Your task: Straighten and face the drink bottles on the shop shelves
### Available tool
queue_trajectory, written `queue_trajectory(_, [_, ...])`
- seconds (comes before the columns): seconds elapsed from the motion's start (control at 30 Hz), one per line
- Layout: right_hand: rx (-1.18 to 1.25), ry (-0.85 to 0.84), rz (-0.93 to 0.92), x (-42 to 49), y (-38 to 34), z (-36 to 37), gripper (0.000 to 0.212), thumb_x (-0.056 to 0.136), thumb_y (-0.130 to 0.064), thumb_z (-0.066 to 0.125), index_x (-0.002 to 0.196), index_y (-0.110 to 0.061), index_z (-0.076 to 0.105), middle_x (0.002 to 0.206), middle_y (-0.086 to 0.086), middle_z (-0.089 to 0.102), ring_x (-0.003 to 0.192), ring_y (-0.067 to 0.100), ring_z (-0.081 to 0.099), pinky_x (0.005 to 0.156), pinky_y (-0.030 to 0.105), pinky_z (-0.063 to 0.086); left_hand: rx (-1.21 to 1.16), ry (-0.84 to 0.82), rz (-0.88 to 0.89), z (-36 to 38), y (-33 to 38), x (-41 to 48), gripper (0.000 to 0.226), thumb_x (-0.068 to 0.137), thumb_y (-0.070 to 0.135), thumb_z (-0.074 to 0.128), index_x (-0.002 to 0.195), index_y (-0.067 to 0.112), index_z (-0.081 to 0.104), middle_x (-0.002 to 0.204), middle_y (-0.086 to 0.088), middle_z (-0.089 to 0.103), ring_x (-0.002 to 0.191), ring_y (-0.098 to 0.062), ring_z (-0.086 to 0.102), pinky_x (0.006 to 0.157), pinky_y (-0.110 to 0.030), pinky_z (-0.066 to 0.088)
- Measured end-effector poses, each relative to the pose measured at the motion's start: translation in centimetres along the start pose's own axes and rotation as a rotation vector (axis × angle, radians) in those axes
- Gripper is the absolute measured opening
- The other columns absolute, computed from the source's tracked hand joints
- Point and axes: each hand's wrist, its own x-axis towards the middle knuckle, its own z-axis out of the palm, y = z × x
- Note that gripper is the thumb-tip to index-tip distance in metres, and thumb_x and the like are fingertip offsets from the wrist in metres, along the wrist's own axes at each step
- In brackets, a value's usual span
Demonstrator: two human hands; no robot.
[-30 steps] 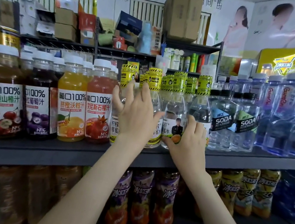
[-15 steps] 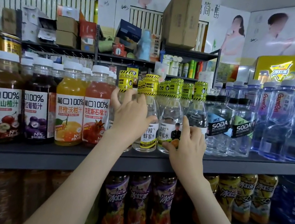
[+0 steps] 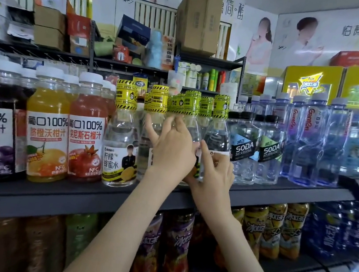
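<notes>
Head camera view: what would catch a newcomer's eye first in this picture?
Two hands meet at the middle of the shelf: the left hand and the right hand grip the yellow-capped clear bottles. To their left stand bright juice bottles, and to their right stand black-labelled SODA bottles.

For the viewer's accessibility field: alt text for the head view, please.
A person's left hand and right hand grip adjacent yellow-capped bottles on a shop shelf. Juice bottles stand to their left, soda bottles and water bottles to their right.
</notes>
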Motion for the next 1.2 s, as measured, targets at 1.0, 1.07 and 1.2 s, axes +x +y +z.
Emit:
queue_trajectory(1.0, [0.042, 0.071, 0.196, -2.1, 10.5, -8.7, 0.045, 0.087, -0.009, 0.062, 0.129, -0.002, 0.049, 0.118, 0.012, 0.054, 0.112, 0.028, 0.049, 0.095, 0.037, 0.040, 0.009, 0.281, 0.067, 4.3, 10.6, -6.3, 0.057, 0.076, 0.035, 0.073, 0.128, 0.018, 0.056, 0.123, -0.011, 0.059, 0.125, -0.032, 0.044, 0.104, -0.056, 0.011])
queue_trajectory(1.07, [0.045, 0.102, 0.231, -2.0, 13.4, -10.3, 0.046, 0.088, -0.010, 0.063, 0.130, -0.003, 0.047, 0.119, 0.012, 0.052, 0.113, 0.026, 0.047, 0.095, 0.033, 0.038, 0.008, 0.262, 0.037, 5.0, 13.0, -6.2, 0.058, 0.074, 0.036, 0.075, 0.127, 0.020, 0.057, 0.122, -0.013, 0.059, 0.123, -0.034, 0.047, 0.103, -0.056, 0.011])
queue_trajectory(1.2, [0.027, 0.142, 0.331, -1.2, 19.1, -13.1, 0.058, 0.088, -0.024, 0.066, 0.135, -0.002, 0.041, 0.126, 0.015, 0.047, 0.118, 0.028, 0.040, 0.098, 0.040, 0.038, -0.020, 0.269, -0.003, 6.4, 17.9, -5.6, 0.057, 0.073, 0.035, 0.076, 0.126, 0.022, 0.059, 0.123, -0.013, 0.059, 0.121, -0.034, 0.050, 0.102, -0.054, 0.011])
